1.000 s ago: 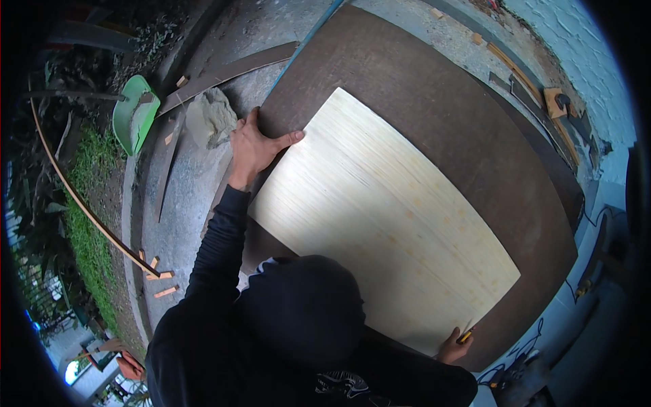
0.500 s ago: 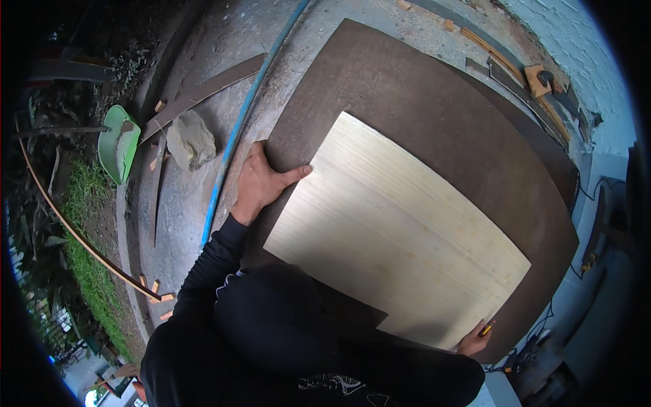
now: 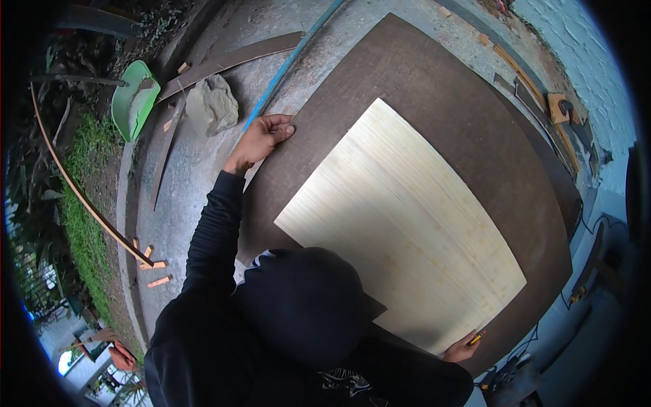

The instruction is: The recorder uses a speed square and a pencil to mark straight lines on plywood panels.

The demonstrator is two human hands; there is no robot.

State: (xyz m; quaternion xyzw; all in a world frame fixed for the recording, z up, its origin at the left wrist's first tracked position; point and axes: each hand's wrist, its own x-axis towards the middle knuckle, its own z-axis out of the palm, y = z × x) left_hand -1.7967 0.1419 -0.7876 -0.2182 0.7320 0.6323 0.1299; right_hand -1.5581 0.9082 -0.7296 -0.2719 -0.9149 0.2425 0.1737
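Note:
A pale wooden panel [image 3: 407, 230] with fine straight grain lies on top of a larger dark brown board [image 3: 468, 115]. My left hand [image 3: 261, 141] is closed on the brown board's left edge, thumb and bent fingers together there, apart from the pale panel. At the panel's near right corner sits my right hand [image 3: 462, 348], with a yellow pencil [image 3: 477, 338] sticking up from its fingers. Part of that hand rests against the panel's lower edge; how its other fingers lie is hidden. My dark hood covers the boards' near left part.
Left of the boards are a blue pipe [image 3: 291, 64], a large rock [image 3: 212, 105], a green dustpan-like scoop [image 3: 134, 100] and brown wood strips [image 3: 227, 61]. A tool with a wooden handle [image 3: 560, 108] lies by the white wall [image 3: 576, 61] at far right, near cables.
My left thumb has left the pale panel's edge, and the hand now grips only the brown board's edge. My right hand stays at the panel's corner with the pencil. The view has shifted slightly.

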